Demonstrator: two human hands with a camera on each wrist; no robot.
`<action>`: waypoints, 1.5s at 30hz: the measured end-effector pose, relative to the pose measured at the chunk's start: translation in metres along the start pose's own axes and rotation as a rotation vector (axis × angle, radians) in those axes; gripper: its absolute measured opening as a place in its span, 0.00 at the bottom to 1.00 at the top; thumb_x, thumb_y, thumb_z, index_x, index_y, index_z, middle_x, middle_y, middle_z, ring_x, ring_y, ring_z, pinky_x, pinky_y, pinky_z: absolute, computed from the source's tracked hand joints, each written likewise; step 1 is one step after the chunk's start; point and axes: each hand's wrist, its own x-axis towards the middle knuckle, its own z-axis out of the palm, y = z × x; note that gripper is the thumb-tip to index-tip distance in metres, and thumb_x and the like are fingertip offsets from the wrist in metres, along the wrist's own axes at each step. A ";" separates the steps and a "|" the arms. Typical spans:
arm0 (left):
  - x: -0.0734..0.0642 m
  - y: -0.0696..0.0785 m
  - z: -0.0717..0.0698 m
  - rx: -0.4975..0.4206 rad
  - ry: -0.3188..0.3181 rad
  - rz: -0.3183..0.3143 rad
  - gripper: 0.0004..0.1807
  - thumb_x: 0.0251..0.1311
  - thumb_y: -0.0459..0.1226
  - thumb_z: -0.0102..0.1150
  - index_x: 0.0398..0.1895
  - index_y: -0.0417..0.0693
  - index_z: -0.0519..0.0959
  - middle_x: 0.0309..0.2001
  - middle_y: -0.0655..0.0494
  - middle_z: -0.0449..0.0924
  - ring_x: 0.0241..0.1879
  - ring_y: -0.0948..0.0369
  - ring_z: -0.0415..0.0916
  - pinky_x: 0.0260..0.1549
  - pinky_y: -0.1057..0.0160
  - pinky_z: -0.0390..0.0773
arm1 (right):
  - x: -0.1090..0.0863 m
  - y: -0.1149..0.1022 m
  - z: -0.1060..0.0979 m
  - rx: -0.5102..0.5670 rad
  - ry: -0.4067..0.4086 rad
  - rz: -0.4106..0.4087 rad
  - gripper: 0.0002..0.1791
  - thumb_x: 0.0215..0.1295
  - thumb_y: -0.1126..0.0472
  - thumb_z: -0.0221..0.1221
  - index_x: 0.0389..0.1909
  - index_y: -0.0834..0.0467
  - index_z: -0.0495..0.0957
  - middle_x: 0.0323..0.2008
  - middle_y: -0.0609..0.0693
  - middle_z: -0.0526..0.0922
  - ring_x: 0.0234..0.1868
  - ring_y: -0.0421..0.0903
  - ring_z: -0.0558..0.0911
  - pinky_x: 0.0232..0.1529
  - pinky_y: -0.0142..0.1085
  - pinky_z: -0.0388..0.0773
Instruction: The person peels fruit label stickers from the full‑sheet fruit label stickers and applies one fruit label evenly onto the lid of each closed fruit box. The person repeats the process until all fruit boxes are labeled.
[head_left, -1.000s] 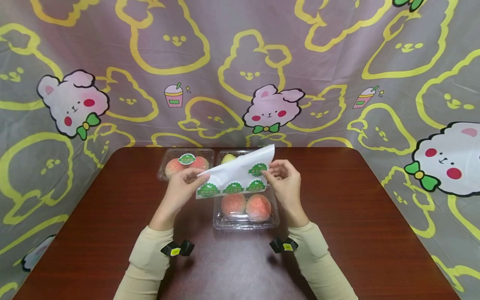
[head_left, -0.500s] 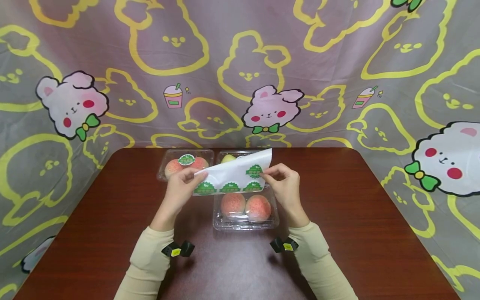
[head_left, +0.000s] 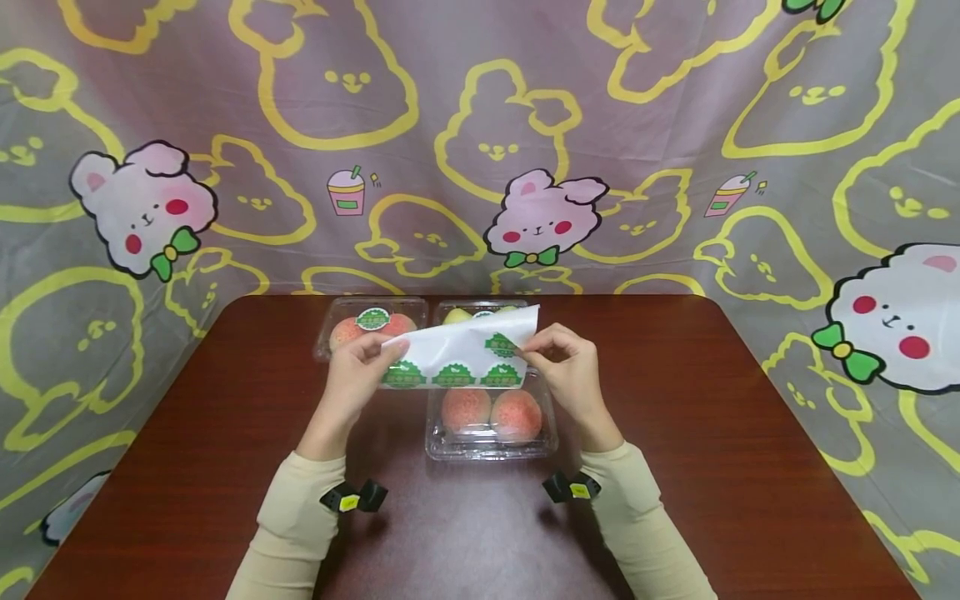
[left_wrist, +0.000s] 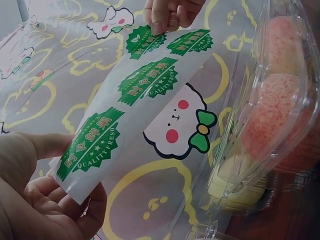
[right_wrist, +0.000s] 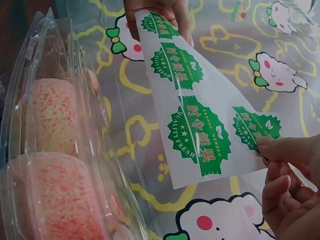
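Note:
My left hand pinches the left end of a white sticker sheet between thumb and fingers. Along the sheet's lower edge runs a row of green scalloped labels. At its right side my right hand pinches a single green sticker by its edge. In the right wrist view this sticker is bent and partly lifted, its edge sticking out past the backing. Below the sheet sits a clear plastic box of peaches, its lid down. The sheet overlaps the rear of that box in the head view.
At the back left stands another clear box of peaches, with a green round label on its lid. Behind the sheet is a box with yellow-green fruit, also labelled and partly hidden. A patterned curtain surrounds the brown table.
The sheet has come down and slightly left, its upper right corner lower. The pinched sticker has tilted and lifted further from the backing. Both hands keep their grip.

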 end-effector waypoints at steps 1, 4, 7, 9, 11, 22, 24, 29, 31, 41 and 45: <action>0.000 0.000 0.000 0.004 0.001 0.000 0.16 0.63 0.36 0.59 0.44 0.27 0.79 0.21 0.76 0.77 0.23 0.74 0.74 0.27 0.74 0.77 | 0.000 0.000 0.000 0.006 -0.009 -0.002 0.12 0.53 0.65 0.69 0.24 0.73 0.81 0.25 0.58 0.81 0.27 0.30 0.77 0.27 0.22 0.74; 0.000 0.000 0.000 0.002 0.007 -0.002 0.16 0.63 0.35 0.60 0.44 0.27 0.79 0.20 0.76 0.77 0.23 0.74 0.74 0.26 0.74 0.76 | 0.000 0.001 -0.002 0.030 -0.037 -0.007 0.13 0.54 0.64 0.69 0.24 0.73 0.81 0.25 0.46 0.81 0.29 0.30 0.78 0.28 0.22 0.75; 0.000 0.000 0.000 -0.004 0.012 -0.010 0.16 0.62 0.34 0.60 0.44 0.26 0.78 0.20 0.76 0.76 0.23 0.75 0.74 0.25 0.74 0.76 | 0.000 0.001 -0.003 0.062 -0.069 -0.009 0.13 0.54 0.65 0.69 0.24 0.73 0.81 0.25 0.37 0.80 0.30 0.30 0.78 0.29 0.22 0.75; 0.000 0.000 0.000 -0.012 0.014 -0.023 0.16 0.62 0.34 0.60 0.44 0.25 0.78 0.20 0.76 0.77 0.23 0.75 0.74 0.25 0.74 0.75 | 0.000 0.001 -0.004 0.088 -0.093 -0.006 0.12 0.54 0.66 0.69 0.25 0.74 0.80 0.26 0.34 0.80 0.30 0.30 0.78 0.29 0.22 0.75; 0.001 0.000 -0.001 -0.017 0.014 -0.033 0.16 0.63 0.34 0.59 0.45 0.25 0.78 0.20 0.76 0.76 0.23 0.75 0.74 0.25 0.74 0.75 | 0.000 0.002 -0.004 0.114 -0.116 -0.009 0.11 0.53 0.68 0.68 0.25 0.74 0.79 0.26 0.33 0.80 0.30 0.30 0.78 0.29 0.22 0.75; 0.003 -0.002 -0.004 -0.008 0.027 -0.036 0.17 0.63 0.34 0.59 0.45 0.25 0.78 0.20 0.76 0.76 0.23 0.75 0.73 0.25 0.74 0.75 | 0.001 0.004 -0.006 0.187 -0.210 -0.050 0.14 0.54 0.64 0.69 0.25 0.73 0.80 0.29 0.35 0.81 0.32 0.31 0.78 0.29 0.22 0.75; 0.003 -0.002 -0.004 -0.004 0.031 -0.033 0.17 0.63 0.34 0.59 0.45 0.24 0.78 0.20 0.76 0.76 0.23 0.75 0.73 0.25 0.75 0.74 | 0.001 0.004 -0.007 0.175 -0.212 -0.058 0.15 0.54 0.62 0.69 0.24 0.72 0.81 0.28 0.34 0.81 0.32 0.31 0.78 0.29 0.23 0.75; 0.003 -0.001 -0.005 0.013 0.035 -0.038 0.17 0.62 0.35 0.60 0.45 0.25 0.79 0.20 0.75 0.76 0.23 0.75 0.73 0.25 0.74 0.74 | 0.002 0.004 -0.007 0.132 -0.207 -0.065 0.14 0.54 0.60 0.70 0.24 0.69 0.82 0.28 0.33 0.81 0.31 0.31 0.78 0.28 0.23 0.74; 0.003 -0.001 -0.006 0.020 0.035 -0.039 0.17 0.62 0.35 0.60 0.45 0.26 0.79 0.20 0.76 0.76 0.23 0.75 0.73 0.26 0.74 0.74 | 0.002 0.004 -0.008 0.133 -0.210 -0.061 0.09 0.53 0.65 0.69 0.24 0.68 0.83 0.28 0.33 0.81 0.31 0.31 0.78 0.28 0.23 0.74; 0.005 -0.003 -0.008 0.035 0.044 -0.027 0.17 0.62 0.36 0.60 0.46 0.27 0.79 0.20 0.75 0.75 0.22 0.75 0.73 0.25 0.74 0.74 | 0.002 0.005 -0.007 0.159 -0.232 -0.059 0.13 0.54 0.60 0.69 0.24 0.68 0.83 0.27 0.34 0.81 0.32 0.32 0.78 0.29 0.23 0.75; 0.006 -0.003 -0.009 0.026 0.053 -0.037 0.17 0.62 0.36 0.60 0.47 0.27 0.79 0.20 0.74 0.76 0.21 0.74 0.73 0.23 0.74 0.75 | 0.002 0.006 -0.006 0.182 -0.236 -0.080 0.07 0.54 0.65 0.69 0.24 0.65 0.84 0.26 0.44 0.83 0.32 0.33 0.79 0.29 0.23 0.76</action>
